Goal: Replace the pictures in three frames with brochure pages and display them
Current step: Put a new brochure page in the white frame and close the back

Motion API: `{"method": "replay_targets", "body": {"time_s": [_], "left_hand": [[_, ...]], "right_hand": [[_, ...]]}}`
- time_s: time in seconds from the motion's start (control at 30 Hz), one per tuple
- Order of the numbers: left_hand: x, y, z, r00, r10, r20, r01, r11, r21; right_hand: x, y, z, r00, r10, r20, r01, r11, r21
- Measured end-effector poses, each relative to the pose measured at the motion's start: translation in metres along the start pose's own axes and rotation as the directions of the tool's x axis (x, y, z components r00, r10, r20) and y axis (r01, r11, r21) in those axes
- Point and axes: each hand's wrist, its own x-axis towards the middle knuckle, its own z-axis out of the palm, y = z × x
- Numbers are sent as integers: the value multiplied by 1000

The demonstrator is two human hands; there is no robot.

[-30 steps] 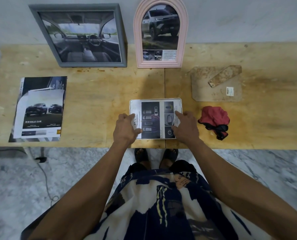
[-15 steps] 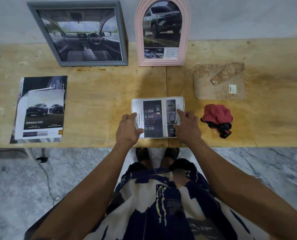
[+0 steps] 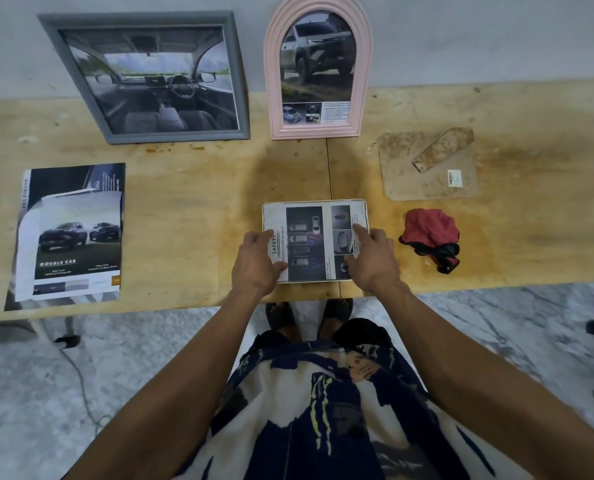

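Note:
A small white frame (image 3: pixel 314 216) lies flat near the table's front edge, with a "SAFETY" brochure page laid over it. My left hand (image 3: pixel 255 263) grips the frame's left edge, thumb on the page. My right hand (image 3: pixel 371 258) presses the page's right side with its fingertips. A grey frame (image 3: pixel 146 76) showing a car interior and a pink arched frame (image 3: pixel 318 71) showing a pickup truck lean upright against the back wall. The car brochure (image 3: pixel 70 233) lies flat at the left with a loose page on top.
A worn backing board with its stand flap (image 3: pixel 430 166) lies at the right rear of the wooden table (image 3: pixel 191 209). A crumpled red and black cloth (image 3: pixel 430 237) sits right of the white frame. A cable (image 3: pixel 77 372) trails on the marble floor.
Both hands stay on the small frame and page, which hardly shift. My head has tilted slightly, so the whole scene sits a little differently in view.

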Motion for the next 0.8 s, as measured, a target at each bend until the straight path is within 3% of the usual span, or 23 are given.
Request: {"method": "replay_targets", "body": {"time_s": [0.27,0.6,0.8], "left_hand": [[14,24,-14,995,20,-102,-17,1000,25],[55,145,15,982,157,-102,-165,983,-77],[90,224,42,999,43,-17,-44,993,-109]], "right_hand": [[4,5,-20,986,-23,-166,57,978,202],[60,59,-96,941,153,-301,-20,915,403],[114,121,-146,942,210,-261,-79,896,437]]}}
